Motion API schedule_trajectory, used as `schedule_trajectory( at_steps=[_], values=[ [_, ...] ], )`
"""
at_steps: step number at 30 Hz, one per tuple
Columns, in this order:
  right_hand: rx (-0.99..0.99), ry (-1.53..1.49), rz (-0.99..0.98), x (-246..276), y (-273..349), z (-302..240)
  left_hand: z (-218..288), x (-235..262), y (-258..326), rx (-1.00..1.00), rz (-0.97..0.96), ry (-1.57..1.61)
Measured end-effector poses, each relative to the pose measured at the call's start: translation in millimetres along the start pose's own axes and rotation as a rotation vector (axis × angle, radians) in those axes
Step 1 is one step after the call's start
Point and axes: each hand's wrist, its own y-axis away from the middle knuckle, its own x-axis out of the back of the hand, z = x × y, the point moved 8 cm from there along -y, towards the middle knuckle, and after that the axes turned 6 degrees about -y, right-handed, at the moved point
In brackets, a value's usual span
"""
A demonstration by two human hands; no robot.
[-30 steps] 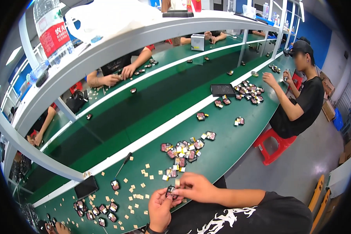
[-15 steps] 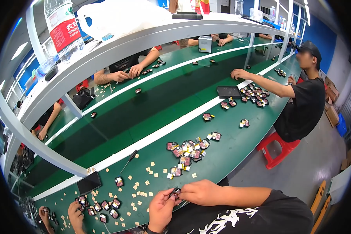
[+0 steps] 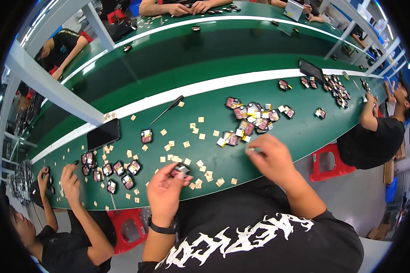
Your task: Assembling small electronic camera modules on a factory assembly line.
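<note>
My left hand, with a black band at the wrist, is closed around a small black electronic module above the table's near edge. Its visible face has reddish and white parts. My right hand hangs apart from it, further right, fingers curled and pinched together. Whatever may sit between those fingertips is too small to name. Just beyond the right hand lies a pile of similar modules, many with white blocks and yellow tabs. Small beige squares are scattered on the table beyond and beside my left hand.
A screwdriver-like tool with a black handle lies near a single module. More modules and a black flat tray-like object are at the left, near a co-worker's hand. Another co-worker sits at the right by a further heap.
My hands were together at one module; now they are apart, the left keeping the module and the right moved toward the pile. The view has tilted down and shifted.
</note>
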Motion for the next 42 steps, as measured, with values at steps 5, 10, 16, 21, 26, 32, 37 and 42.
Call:
schedule_trajectory(
  at_steps=[5,10,16,21,26,32,37,42],
  values=[
    [-0.003,0.125,-0.006,2.7,-11.6,-11.2,6.7,102.8,9.9,-0.112,0.299,-0.208],
    [0.201,0.296,-0.227,-41.1,-28.2,-39.0,33.8,169.3,17.5,-0.118,0.494,-0.513],
    [0.181,0.414,-0.402,-65.3,-40.1,-23.5,36.7,200.8,5.3,-0.156,0.49,-0.657],
    [0.159,0.255,-0.324,-59.8,-40.4,-34.7,51.3,204.9,5.4,-0.235,0.589,-1.031],
    [0.174,-0.104,-0.203,-48.7,-33.0,-46.5,94.1,130.4,19.5,-0.421,0.711,-1.22],
    [-0.207,-0.588,-0.284,-84.2,-15.0,-66.4,-0.1,-40.9,24.5,0.245,-0.39,0.69],
    [-0.176,-0.645,-0.111,-67.5,-9.7,-57.2,-24.3,-54.5,10.7,0.293,-0.336,0.561],
    [-0.191,-0.298,-0.184,-52.2,1.5,-49.2,-16.4,-58.5,7.8,0.276,-0.298,0.267]
  ],
)
